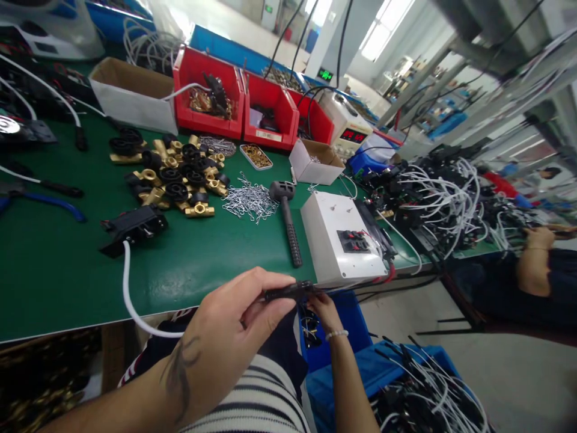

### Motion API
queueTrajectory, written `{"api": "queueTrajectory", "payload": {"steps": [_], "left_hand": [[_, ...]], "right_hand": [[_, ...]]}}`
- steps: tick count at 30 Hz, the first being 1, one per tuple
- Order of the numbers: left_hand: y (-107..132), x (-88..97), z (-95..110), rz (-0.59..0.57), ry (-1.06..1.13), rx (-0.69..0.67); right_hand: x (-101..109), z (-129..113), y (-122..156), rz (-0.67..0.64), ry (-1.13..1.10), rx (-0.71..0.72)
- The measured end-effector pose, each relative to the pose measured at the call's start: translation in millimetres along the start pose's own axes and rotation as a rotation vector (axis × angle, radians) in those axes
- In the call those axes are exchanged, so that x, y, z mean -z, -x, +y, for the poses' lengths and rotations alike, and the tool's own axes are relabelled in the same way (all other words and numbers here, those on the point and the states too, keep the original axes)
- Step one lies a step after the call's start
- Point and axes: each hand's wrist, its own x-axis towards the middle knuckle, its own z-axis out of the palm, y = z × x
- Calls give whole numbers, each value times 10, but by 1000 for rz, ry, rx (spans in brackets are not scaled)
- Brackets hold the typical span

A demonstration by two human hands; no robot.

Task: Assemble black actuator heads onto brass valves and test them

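Note:
My left hand (243,313) is closed around a black cable connector (288,291), held between thumb and fingers just off the table's front edge. My right hand (325,310), with a beaded bracelet at the wrist, pinches at the connector's far end, where black cables (351,285) run in from the right. Its fingertips are partly hidden. A black box-shaped part (135,228) lies on the green table, and its white cable (130,294) hangs over the edge and passes behind my left wrist. The grey-white switch box (345,240) stands just beyond my hands.
A mallet (286,219), wire clips (251,200) and brass valves (175,174) lie on the table (216,258). Red bins (210,90) stand behind. Blue crates (342,373) sit below, one with cabled parts. A co-worker's arm (534,264) is at right.

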Motion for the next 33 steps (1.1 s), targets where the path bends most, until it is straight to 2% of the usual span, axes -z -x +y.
{"api": "queueTrajectory", "payload": {"steps": [3, 7, 11, 15, 17, 20, 23, 28, 30, 33], "left_hand": [[-13, 28, 33, 0, 21, -33], [-19, 23, 41, 9, 15, -46], [-14, 1, 34, 13, -32, -68], [1, 2, 35, -7, -61, -89], [4, 10, 30, -25, -73, -100], [2, 30, 14, -42, -84, -124], [-3, 60, -7, -36, -96, -133], [8, 105, -30, -75, -113, -118], [15, 107, -33, -91, -112, -134], [20, 91, -48, -43, -143, -181]], "right_hand": [[-52, -1, 67, -55, -13, 58], [135, -183, 425, -42, -61, 205], [303, -662, 971, -75, -234, 338], [275, -1267, 1319, -22, -617, 644], [202, -1503, 1355, 6, -687, 725], [85, -1700, 1313, -5, -739, 745], [36, -1745, 1266, -66, -723, 740], [91, -1747, 1276, -186, -605, 751], [102, -1769, 1284, -191, -570, 762], [90, -1787, 1275, -165, -555, 781]]}}
